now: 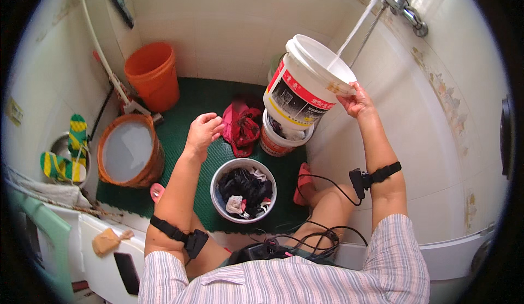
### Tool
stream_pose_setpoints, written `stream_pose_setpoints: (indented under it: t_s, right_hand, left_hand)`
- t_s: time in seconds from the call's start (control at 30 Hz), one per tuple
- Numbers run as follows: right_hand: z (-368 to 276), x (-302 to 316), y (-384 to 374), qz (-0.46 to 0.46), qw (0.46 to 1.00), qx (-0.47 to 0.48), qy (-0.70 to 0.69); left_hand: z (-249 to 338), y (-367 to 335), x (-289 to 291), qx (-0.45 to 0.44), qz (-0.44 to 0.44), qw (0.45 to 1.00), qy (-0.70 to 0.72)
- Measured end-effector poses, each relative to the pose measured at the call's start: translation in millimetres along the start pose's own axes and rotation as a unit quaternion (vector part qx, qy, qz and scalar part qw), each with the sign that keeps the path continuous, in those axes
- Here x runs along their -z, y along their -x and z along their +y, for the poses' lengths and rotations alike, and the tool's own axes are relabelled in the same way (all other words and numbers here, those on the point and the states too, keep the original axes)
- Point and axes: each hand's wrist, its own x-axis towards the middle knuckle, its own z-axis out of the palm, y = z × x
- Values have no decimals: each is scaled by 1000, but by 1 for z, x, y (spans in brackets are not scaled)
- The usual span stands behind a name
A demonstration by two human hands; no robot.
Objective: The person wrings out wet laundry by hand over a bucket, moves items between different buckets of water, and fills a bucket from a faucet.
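Note:
My right hand (357,101) grips the rim of a large white plastic bucket (298,88) with a red, black and yellow label. The bucket is tilted, and water from the wall tap (401,4) runs into its mouth. Below it stands a smaller bucket (273,142) with cloth in it, partly hidden. My left hand (204,132) hovers with loosely bent fingers, holding nothing, left of a red cloth bundle (241,126) on the floor. Between my legs sits a round pale tub (214,197) filled with dark and white wet clothes (245,189).
An orange bucket (155,77) stands at the back left, with a brown-orange bucket (155,165) of cloudy water before it. Green-yellow slippers (79,135) rest at the left wall by a metal basin. A green mat (183,102) covers the floor. Black cables (327,236) cross my lap.

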Motion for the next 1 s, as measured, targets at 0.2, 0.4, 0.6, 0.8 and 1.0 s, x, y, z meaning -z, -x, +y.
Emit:
stream_pose_setpoints:
  t_s: [0.2, 0.4, 0.6, 0.8, 1.0]
  right_hand:
    - [27, 3, -7, -20, 998, -65, 10]
    - [55, -5, -5, -42, 992, -114, -27]
    - [61, -15, 12, -89, 988, -122, -20]
    - [68, -16, 7, -91, 986, -136, -15]
    - [81, -10, -21, -96, 986, -136, -6]
  left_hand:
    - [51, -47, -33, -55, -126, 988, -73]
    - [92, -89, -78, 1, -203, 978, -38]
    - [107, -99, -97, 34, -162, 985, -41]
    - [109, -104, -99, 58, -126, 990, 10]
    - [112, -101, -92, 104, -123, 981, 110]
